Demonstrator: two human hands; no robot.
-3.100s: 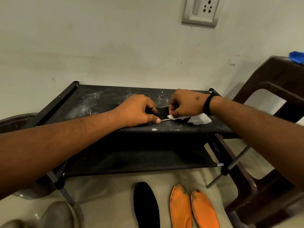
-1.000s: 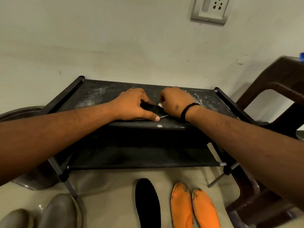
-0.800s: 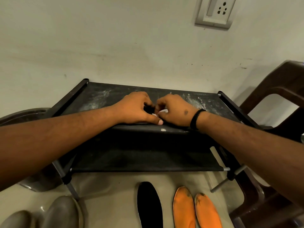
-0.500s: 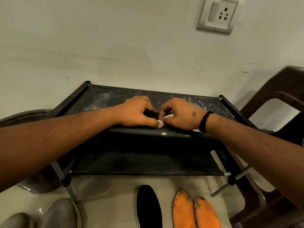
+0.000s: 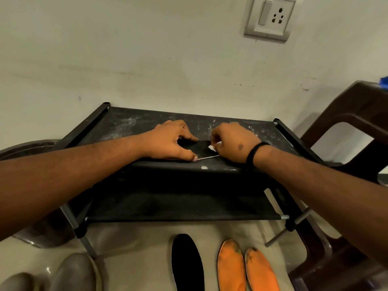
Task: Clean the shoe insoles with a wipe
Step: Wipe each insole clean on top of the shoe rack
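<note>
The right hand [image 5: 233,142], right of frame centre, has its fingers curled around a white wipe [image 5: 212,147]; only a small white corner of the wipe shows at the fingertips, pressed onto a black insole [image 5: 200,149]. A black band [image 5: 255,153] circles the right wrist.

The left hand [image 5: 170,141], just left of centre, rests on the same black insole: the fingers are bent with their tips planted on the far edge, and the thumb lies along the near edge, touching its thin pale rim. The hand pins the insole flat and grips nothing. The two hands are near each other but apart, with the dark insole surface exposed between them.

The black insole lies on the top shelf of a black rack [image 5: 134,127], near the shelf's front edge at the centre of the frame. The top shelf carries pale dusty smears.

On the floor at the bottom of the frame, in front of the rack, lie a second black insole [image 5: 186,263] and two orange insoles [image 5: 247,269] side by side, with dark marks at their toes. Grey shoes [image 5: 71,274] sit in the lower left corner. A brown plastic chair [image 5: 357,114] stands at the right edge. A wall socket [image 5: 270,17] is mounted at the upper right.
</note>
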